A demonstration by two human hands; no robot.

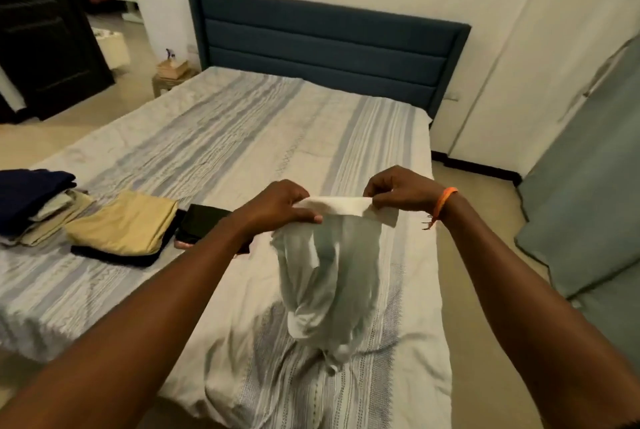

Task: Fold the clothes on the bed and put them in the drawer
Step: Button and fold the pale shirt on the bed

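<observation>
Scene: a person stands at the foot of a bed [242,138] covered with a pale sheet striped in grey-blue, dark blue padded headboard [325,44] at the far end.

Garment in hand: a pale, thin white cloth garment [329,273] hangs in the air above the near end of the bed, its lower end bunched and touching the sheet.

Left hand: the left hand [280,203] pinches the left end of the garment's top edge, fingers curled over the fabric.

Right hand: the right hand [401,193], an orange band [445,202] at its wrist, pinches the right end of the same edge between thumb and fingertips.

Hands together or apart: apart, with the top edge stretched fairly taut between them.

Key relation: the garment hangs straight down from both hands, long axis vertical, held edge running left to right; neither hand is clearly nearer, so laying it flat likely means lowering both hands together away from the body.

Already folded: a folded tan cloth [124,221] lies on a dark garment at the left of the bed, beside a stack of dark navy and beige folded clothes [34,200].

Also on the bed: a flat black object [202,221] just beside the tan cloth, partly behind the left forearm.

Stage, as judged: mid-task; this piece is not yet folded.

Drawer: none in view.
</observation>
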